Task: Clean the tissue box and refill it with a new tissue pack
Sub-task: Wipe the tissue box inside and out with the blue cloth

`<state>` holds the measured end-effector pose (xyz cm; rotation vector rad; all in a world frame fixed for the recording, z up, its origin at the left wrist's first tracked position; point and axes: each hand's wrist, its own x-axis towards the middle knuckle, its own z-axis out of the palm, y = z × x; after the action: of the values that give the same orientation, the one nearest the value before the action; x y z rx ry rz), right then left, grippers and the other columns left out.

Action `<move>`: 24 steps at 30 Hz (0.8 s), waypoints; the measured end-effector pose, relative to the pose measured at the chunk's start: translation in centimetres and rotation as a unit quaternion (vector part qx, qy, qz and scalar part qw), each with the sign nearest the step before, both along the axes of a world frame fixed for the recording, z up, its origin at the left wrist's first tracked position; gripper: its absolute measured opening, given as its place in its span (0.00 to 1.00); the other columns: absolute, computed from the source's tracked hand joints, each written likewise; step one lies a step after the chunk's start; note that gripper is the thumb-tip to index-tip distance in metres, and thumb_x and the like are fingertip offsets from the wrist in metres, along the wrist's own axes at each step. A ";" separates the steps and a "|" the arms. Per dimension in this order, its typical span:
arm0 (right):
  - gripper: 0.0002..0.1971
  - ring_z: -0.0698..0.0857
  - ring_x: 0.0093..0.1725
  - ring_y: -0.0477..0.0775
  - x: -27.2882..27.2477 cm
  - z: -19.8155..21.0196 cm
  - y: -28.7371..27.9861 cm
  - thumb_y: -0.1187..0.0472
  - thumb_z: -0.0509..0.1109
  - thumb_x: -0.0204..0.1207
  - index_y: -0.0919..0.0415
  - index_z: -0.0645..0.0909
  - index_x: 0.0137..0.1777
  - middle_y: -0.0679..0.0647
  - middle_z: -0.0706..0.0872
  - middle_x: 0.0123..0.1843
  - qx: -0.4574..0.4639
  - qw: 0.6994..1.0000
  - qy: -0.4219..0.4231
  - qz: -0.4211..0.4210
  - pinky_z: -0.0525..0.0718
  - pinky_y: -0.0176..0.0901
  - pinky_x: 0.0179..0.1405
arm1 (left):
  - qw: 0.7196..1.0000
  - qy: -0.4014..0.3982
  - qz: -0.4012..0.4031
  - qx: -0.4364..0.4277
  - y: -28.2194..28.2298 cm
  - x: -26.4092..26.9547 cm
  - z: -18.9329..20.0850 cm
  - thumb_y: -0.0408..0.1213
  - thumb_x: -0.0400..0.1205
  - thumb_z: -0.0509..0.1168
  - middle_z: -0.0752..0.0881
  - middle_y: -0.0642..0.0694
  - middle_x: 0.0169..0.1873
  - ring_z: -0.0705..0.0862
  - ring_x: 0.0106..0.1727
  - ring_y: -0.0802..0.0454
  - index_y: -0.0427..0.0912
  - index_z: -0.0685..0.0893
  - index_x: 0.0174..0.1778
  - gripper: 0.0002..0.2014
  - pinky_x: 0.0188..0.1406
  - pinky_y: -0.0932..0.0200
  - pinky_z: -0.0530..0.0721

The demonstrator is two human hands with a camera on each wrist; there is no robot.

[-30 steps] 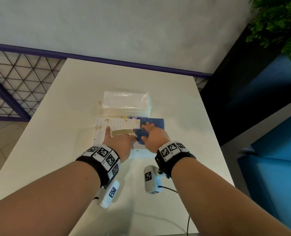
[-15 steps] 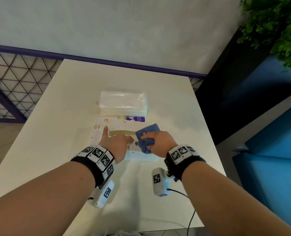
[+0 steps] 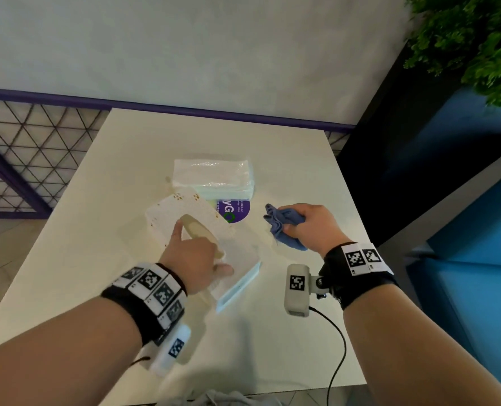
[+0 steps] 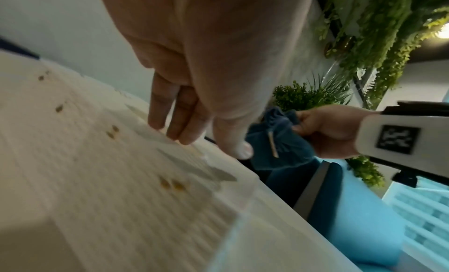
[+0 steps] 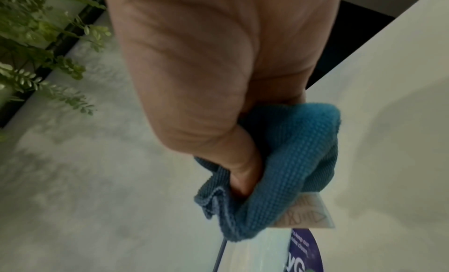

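Note:
The white tissue box (image 3: 237, 259) with gold specks lies skewed on the white table (image 3: 272, 341). My left hand (image 3: 195, 254) rests on its top, straight fingers (image 4: 170, 110) touching the slot film and thumb at the box's right edge. My right hand (image 3: 310, 227) is off to the box's right and grips a bunched blue cloth (image 3: 283, 227), with thumb and fingers curled round the cloth (image 5: 291, 160). The new tissue pack (image 3: 212, 177) in clear wrap lies just behind the box.
A round purple sticker (image 3: 234, 212) shows on the table between box and pack. A plant (image 3: 477, 39) and blue seating (image 3: 477, 273) are on the right. A wire-grid railing (image 3: 23, 159) stands left. A black cable (image 3: 338, 356) hangs from my right wrist.
The box has turned from square-on to diagonal under my left hand. My right hand has lifted the cloth off the box and moved it to the right.

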<state>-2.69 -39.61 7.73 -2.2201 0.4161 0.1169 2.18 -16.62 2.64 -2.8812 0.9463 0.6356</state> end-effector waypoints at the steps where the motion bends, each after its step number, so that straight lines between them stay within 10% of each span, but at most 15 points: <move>1: 0.13 0.84 0.36 0.43 0.1 -0.2 0.5 0.75 0.67 0.74 0.66 0.85 0.56 0.54 0.84 0.42 -0.006 1.000 0.000 0.011 0.72 0.14 0.25 | 1.000 0.004 0.003 0.015 -0.4 -0.7 -0.4 0.72 0.77 0.47 0.86 0.52 0.58 0.78 0.69 0.52 0.51 0.79 0.67 0.35 0.75 0.34 0.27; 7: 0.14 0.83 0.44 0.48 0.8 -1.1 2.0 0.71 0.70 0.73 0.63 0.87 0.58 0.52 0.88 0.48 -0.012 1.000 -0.019 0.008 0.74 0.13 0.32 | 1.000 0.015 -0.017 0.015 -0.8 -1.6 -0.4 0.68 0.68 0.60 0.84 0.55 0.47 0.76 0.67 0.50 0.51 0.83 0.55 0.29 0.74 0.28 0.27; 11: 0.12 0.81 0.34 0.42 0.8 -0.8 2.7 0.77 0.67 0.73 0.72 0.85 0.55 0.54 0.85 0.42 0.056 0.998 -0.027 -0.002 0.74 0.18 0.29 | 0.993 0.027 -0.107 0.048 1.2 -0.5 0.7 0.61 0.68 0.68 0.79 0.52 0.61 0.71 0.72 0.53 0.53 0.80 0.66 0.30 0.74 0.32 0.27; 17: 0.11 0.88 0.52 0.48 0.3 -1.5 6.6 0.65 0.69 0.74 0.62 0.86 0.54 0.51 0.90 0.55 0.009 0.994 -0.047 0.096 0.81 0.31 0.48 | 0.991 0.003 -0.085 0.102 0.8 0.1 1.1 0.71 0.66 0.68 0.50 0.45 0.85 0.43 0.85 0.46 0.41 0.53 0.84 0.57 0.75 0.28 0.29; 20: 0.30 0.73 0.76 0.58 -1.5 -5.0 10.2 0.47 0.53 0.80 0.64 0.70 0.76 0.61 0.74 0.77 -0.213 0.921 0.127 0.301 0.69 0.46 0.71 | 0.991 -0.009 -0.079 0.105 0.7 0.2 0.4 0.70 0.64 0.70 0.55 0.46 0.84 0.44 0.85 0.43 0.45 0.54 0.84 0.57 0.73 0.25 0.31; 24: 0.32 0.47 0.86 0.48 -0.2 -6.6 8.3 0.48 0.54 0.85 0.52 0.46 0.85 0.48 0.46 0.87 -0.250 0.917 0.175 0.257 0.43 0.59 0.82 | 0.993 0.010 -0.072 0.096 1.2 0.4 0.5 0.71 0.63 0.70 0.51 0.49 0.84 0.42 0.85 0.42 0.44 0.48 0.84 0.61 0.73 0.24 0.31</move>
<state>-2.90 -31.29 1.12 -2.7809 0.0300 0.7740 2.53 -15.45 3.12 -2.6173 1.0219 0.7012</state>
